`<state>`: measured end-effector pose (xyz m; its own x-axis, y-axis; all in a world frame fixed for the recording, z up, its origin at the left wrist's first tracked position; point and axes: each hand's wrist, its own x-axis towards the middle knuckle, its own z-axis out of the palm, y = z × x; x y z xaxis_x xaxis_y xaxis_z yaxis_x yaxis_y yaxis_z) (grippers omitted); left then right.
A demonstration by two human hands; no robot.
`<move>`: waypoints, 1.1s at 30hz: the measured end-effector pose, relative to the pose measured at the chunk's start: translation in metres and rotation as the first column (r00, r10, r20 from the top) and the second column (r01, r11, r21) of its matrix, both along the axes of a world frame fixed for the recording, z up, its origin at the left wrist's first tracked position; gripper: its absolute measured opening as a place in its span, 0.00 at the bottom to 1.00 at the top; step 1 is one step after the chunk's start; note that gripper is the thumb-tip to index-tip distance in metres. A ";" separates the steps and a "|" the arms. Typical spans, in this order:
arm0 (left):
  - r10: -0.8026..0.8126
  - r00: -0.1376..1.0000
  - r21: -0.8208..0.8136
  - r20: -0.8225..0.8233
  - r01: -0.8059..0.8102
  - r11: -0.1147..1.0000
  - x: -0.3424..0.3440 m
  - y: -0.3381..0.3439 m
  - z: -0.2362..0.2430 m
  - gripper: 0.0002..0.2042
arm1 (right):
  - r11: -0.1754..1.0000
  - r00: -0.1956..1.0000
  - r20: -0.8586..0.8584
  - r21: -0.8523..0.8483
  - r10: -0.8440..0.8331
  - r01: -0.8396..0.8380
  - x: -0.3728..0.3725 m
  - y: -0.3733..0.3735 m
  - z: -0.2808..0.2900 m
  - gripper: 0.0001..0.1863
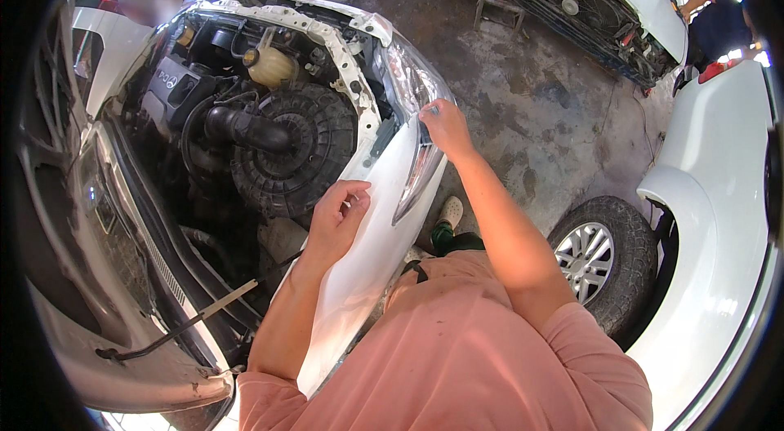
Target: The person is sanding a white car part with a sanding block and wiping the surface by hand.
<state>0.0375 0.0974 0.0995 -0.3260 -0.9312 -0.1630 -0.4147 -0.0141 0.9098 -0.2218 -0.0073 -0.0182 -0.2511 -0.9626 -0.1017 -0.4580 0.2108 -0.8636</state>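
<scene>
Headlight [408,82] at twelve o'clock, right hand [446,127] over it, grip unclear, left hand [336,217] by fender [370,247] at eight, unclosed.

The bare left forearm [286,313] reaches forward from a short salmon-pink fabric sleeve [273,400]; the left hand [336,215] is loosely curled, a gap between thumb and fingers. The bare right arm [514,235] extends farther forward, slanting leftward, the right hand [447,127] bent-fingered, its pinch too small to judge.
</scene>
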 end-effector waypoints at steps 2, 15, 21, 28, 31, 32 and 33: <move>0.002 1.000 -0.006 -0.009 -0.002 1.000 0.001 0.001 -0.001 0.10 | 0.999 0.998 -0.043 0.026 0.049 -0.048 0.000 -0.007 0.002 0.12; 0.004 1.000 -0.019 0.015 -0.004 1.000 0.000 0.000 0.000 0.10 | 0.985 0.998 0.022 0.156 0.065 -0.068 -0.001 -0.018 0.004 0.09; 0.027 1.000 -0.045 -0.009 -0.028 0.999 -0.003 0.000 -0.001 0.10 | 0.985 0.959 -0.235 0.095 0.161 -0.142 -0.004 -0.030 -0.008 0.10; 0.016 1.000 -0.071 0.013 -0.015 0.997 -0.006 -0.001 0.003 0.10 | 0.977 0.977 -0.144 0.168 0.157 -0.132 -0.008 -0.029 -0.004 0.11; 0.013 1.000 -0.070 0.027 -0.012 0.997 -0.003 0.000 -0.001 0.11 | 0.980 0.984 0.178 0.191 0.026 -0.060 -0.013 -0.014 0.002 0.10; 0.016 0.999 -0.071 0.032 -0.013 0.997 -0.003 -0.001 -0.002 0.11 | 0.983 0.952 0.305 0.182 -0.020 -0.038 -0.014 -0.007 0.004 0.10; 0.022 0.999 -0.069 0.038 -0.019 0.997 -0.001 0.000 -0.003 0.11 | 0.984 0.903 0.425 0.180 -0.061 -0.018 -0.013 0.000 0.013 0.10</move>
